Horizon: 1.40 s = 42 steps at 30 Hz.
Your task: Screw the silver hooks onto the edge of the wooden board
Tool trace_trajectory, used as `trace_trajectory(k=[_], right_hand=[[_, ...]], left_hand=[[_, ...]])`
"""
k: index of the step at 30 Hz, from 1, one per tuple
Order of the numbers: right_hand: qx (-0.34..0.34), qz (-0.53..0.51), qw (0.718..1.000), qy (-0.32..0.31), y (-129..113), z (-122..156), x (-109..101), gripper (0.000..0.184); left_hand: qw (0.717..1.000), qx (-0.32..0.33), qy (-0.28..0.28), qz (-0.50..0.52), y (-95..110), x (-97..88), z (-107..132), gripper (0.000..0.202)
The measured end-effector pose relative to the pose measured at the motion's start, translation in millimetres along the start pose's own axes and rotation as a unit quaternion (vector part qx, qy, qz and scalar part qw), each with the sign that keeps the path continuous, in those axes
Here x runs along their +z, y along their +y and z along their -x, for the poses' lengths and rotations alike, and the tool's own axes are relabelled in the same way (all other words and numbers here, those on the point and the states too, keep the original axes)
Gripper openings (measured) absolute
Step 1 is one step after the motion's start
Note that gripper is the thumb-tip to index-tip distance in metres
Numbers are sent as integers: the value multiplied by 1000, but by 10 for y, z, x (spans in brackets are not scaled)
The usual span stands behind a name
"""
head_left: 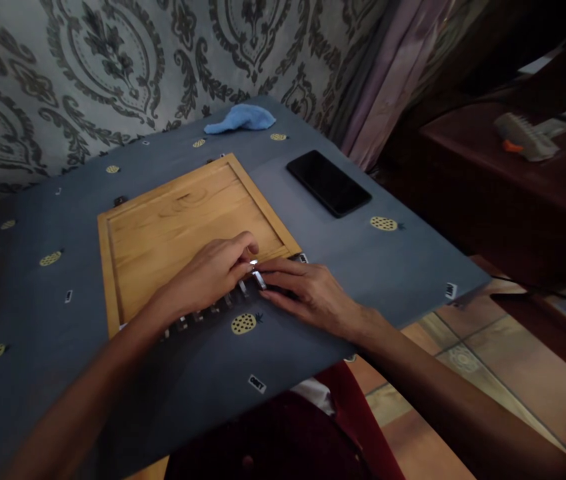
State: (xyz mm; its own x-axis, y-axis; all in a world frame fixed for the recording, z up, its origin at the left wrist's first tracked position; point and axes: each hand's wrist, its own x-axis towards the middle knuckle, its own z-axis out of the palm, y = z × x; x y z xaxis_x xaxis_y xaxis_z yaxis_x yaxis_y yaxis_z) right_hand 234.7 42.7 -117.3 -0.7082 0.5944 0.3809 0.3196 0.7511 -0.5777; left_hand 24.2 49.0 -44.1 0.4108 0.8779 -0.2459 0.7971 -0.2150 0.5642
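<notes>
A framed wooden panel (183, 220) lies flat on the table, with a row of small metal hooks (197, 316) along its near edge. At the right end of that row, my right hand (320, 297) has its thumb and fingers around a shiny metal hook (260, 280). My left hand (213, 270) reaches over the panel's near edge from the left. Its thumb and forefinger are pinched at the top of the same hook, beside a bright glint. Whether a small part sits between those fingertips is hidden.
A blue cloth (243, 119) lies crumpled at the table's far edge. Right of the panel rests a black phone (329, 183). The table has a grey-blue cover (397, 267) printed with pineapples. A brush (525, 137) lies on a dark red surface at the right.
</notes>
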Motion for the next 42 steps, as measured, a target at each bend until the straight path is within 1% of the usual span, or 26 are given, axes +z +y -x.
trace_trajectory(k=[5,13,18,22,25,27,31,34,38,42], right_hand=[[5,-13,1000,-4,-5,-3,-4,27],[8,-23,1000,-6,9,-1,2,31],[18,-24,1000,-7,9,0,7,30],[18,-34,999,5,6,2,13,29],[22,-39,999,2,0,7,7,29],[24,-40,999,5,-6,10,-3,28],[32,-44,998,5,-21,11,-17,27],[37,-48,998,3,-26,6,-19,27],[33,-49,998,4,-25,0,-16,25],[23,-42,999,12,-16,7,-2,23]], left_hand=[[1000,12,8,2,-23,17,-15,21],[1000,-1,-3,6,0,3,-19,22],[1000,10,-2,0,-24,18,-30,24],[999,17,-2,45,-64,10,-46,27],[996,10,9,83,-105,2,-51,26],[996,11,15,89,-135,3,-58,26],[997,23,17,78,-186,16,-81,25],[998,33,24,50,-192,26,-88,24],[999,39,34,1,-136,31,-69,22],[998,41,17,-34,-64,28,-57,20]])
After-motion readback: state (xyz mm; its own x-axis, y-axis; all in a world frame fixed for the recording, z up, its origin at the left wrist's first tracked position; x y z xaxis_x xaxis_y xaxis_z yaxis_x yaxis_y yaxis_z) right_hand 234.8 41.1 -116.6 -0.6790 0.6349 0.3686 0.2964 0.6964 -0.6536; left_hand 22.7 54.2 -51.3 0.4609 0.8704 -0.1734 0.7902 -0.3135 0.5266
